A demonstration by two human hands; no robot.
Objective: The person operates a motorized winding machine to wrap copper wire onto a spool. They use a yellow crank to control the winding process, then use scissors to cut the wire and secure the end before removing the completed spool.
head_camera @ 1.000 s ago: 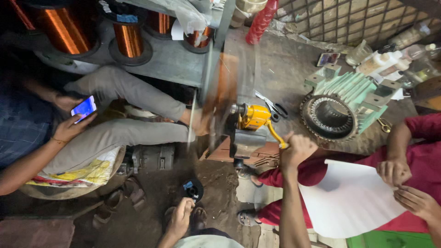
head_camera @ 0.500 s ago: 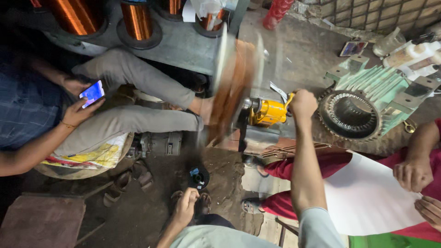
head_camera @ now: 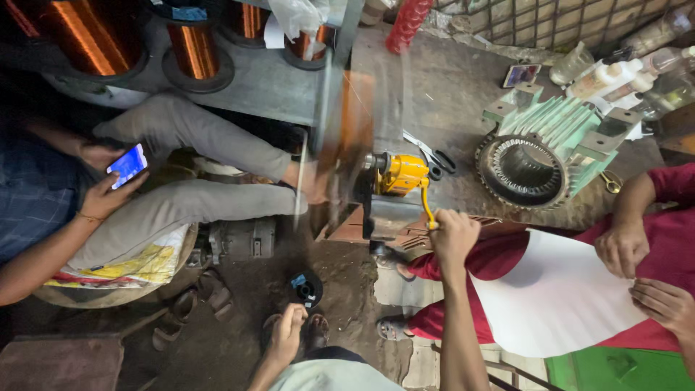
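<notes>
My right hand [head_camera: 452, 235] is shut on the yellow crank handle [head_camera: 427, 210] of a yellow hand-turned winding machine [head_camera: 398, 174] on the workbench. A copper-coloured winding frame [head_camera: 355, 137] on the machine's shaft is blurred from spinning. My left hand [head_camera: 286, 329] hangs low with curled fingers, just below a small black spool [head_camera: 308, 289] on the dirt floor. I cannot tell whether it holds a wire.
A green motor stator housing [head_camera: 543, 156] and scissors [head_camera: 431, 153] lie on the bench. A person in red holds a white sheet [head_camera: 557, 297] at the right. At the left sits a person with a phone [head_camera: 129, 165]. Copper wire reels [head_camera: 192, 51] stand on a shelf.
My right hand swung up and back down with the crank handle, and the winding frame kept spinning. My left hand stayed by the black spool. The view shifted slightly.
</notes>
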